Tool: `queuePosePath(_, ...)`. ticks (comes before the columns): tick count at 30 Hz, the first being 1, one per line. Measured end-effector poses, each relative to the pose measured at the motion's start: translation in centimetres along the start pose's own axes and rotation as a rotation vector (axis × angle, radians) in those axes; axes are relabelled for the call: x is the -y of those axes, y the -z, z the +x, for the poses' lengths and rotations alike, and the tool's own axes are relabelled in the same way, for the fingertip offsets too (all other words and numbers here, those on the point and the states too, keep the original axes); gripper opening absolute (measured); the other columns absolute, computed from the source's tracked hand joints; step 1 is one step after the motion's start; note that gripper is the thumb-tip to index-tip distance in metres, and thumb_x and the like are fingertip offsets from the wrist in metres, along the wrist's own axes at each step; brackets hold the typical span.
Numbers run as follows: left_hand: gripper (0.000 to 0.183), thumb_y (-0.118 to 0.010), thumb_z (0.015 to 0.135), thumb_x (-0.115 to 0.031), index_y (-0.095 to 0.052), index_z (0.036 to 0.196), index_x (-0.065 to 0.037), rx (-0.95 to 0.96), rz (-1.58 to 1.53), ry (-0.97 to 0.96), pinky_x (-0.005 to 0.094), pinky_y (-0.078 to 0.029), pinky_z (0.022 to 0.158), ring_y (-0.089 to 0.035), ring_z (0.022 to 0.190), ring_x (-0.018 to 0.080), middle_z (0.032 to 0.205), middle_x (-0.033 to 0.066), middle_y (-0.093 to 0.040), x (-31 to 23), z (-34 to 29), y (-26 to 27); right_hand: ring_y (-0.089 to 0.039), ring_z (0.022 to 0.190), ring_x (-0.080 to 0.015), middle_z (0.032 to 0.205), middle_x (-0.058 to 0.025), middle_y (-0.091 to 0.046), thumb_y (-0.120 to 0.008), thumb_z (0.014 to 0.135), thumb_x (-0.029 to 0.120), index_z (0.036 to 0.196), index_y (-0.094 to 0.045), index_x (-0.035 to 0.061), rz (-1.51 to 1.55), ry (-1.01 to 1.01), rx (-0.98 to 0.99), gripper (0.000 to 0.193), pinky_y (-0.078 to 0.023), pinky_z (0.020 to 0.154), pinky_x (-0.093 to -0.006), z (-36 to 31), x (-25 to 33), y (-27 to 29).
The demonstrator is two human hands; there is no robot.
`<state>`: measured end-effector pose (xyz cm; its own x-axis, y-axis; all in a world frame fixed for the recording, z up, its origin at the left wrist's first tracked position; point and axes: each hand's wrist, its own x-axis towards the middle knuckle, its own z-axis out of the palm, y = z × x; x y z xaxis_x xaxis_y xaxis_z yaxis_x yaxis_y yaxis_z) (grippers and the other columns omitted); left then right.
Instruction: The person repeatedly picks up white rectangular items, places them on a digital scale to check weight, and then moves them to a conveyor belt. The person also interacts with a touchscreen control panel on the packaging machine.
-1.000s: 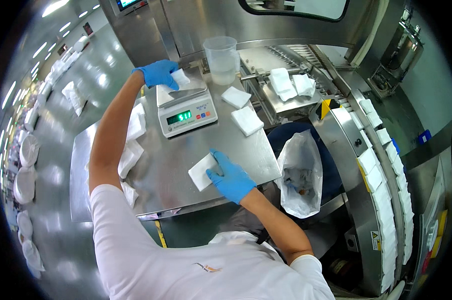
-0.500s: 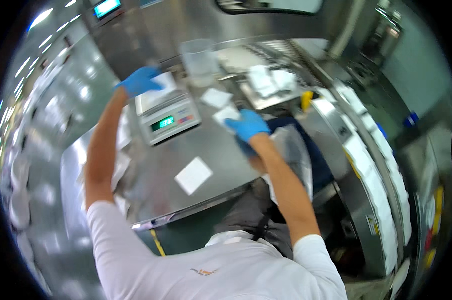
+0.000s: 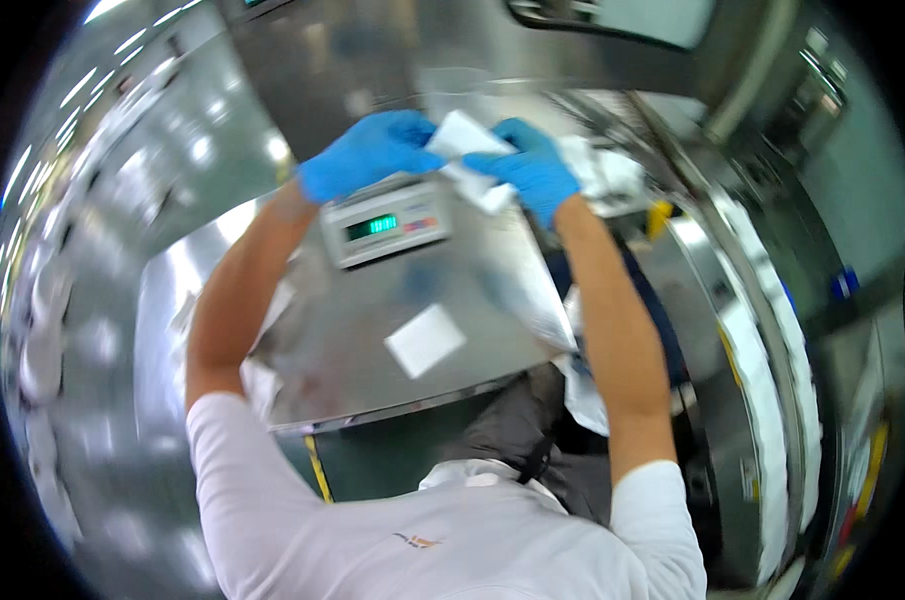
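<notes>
My gloved left hand (image 3: 377,152) is above the scale's back edge, its fingers closed on the left edge of a folded-looking white square sheet (image 3: 462,132). From the right, my gloved right hand (image 3: 530,168) pinches the same sheet, thumb and fingers closed. Just below it a second white piece (image 3: 490,192) shows; I cannot tell whether it is held or lies on the table. The digital scale (image 3: 387,222), with a lit green display, stands below my left hand. Nearer to me, a single white square sheet (image 3: 425,340) lies flat on the steel table (image 3: 372,320).
A pile of white pieces (image 3: 607,172) lies beyond my right hand, next to a yellow object (image 3: 659,218). A clear container (image 3: 452,90) stands at the back, blurred. On the right, a row of white pieces (image 3: 757,400) runs along a metal rail.
My left hand has moved right, off the scale's pan, with its white sheet. My right hand has risen from the table to meet it. The scale's display reading differs.
</notes>
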<state>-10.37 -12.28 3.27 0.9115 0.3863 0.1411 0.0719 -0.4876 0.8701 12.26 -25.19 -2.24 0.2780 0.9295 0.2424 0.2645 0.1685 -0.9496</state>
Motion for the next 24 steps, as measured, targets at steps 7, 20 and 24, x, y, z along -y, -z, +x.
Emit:
queuePosePath(7, 0.025, -0.076, 0.092, -0.015, -0.072, 0.113, -0.002, -0.442, -0.021, -0.005, 0.0292, -0.057, 0.087, -0.067, 0.095, 0.0126, 0.102, 0.0064, -0.072, 0.3, -4.0, 7.4, -0.067, 0.089, -0.0171, 0.105, -0.0097, -0.072, -0.088, 0.081, 0.030, 0.122, -0.067, -0.0015, 0.170, -0.046, 0.152, 0.056, -0.054, 0.082, -0.0294, 6.7, 4.8, -7.6)
queuePosePath(20, 0.021, -0.075, 0.093, -0.014, -0.070, 0.111, -0.004, -0.695, -0.215, 0.056, 0.0288, -0.056, 0.086, -0.066, 0.093, 0.0147, 0.102, 0.0070, -0.070, 6.3, -5.1, 10.2, -0.063, 0.087, -0.0149, 0.103, -0.0086, -0.071, -0.088, 0.081, 0.030, 0.121, -0.067, -0.0034, -0.038, -0.171, 0.261, 0.056, -0.051, 0.080, -0.0278, 12.4, 2.9, -13.5)
queuePosePath(24, 0.018, -0.075, 0.093, -0.013, -0.071, 0.108, -0.005, -0.705, -0.109, 0.048, 0.0281, -0.055, 0.086, -0.064, 0.090, 0.0134, 0.099, 0.0060, -0.070, 8.0, -4.6, 10.3, -0.068, 0.098, -0.0206, 0.113, -0.0137, -0.074, -0.089, 0.078, 0.030, 0.122, -0.070, -0.0039, -0.138, -0.060, 0.233, 0.059, -0.052, 0.088, -0.0333, 13.5, 1.5, -13.9)
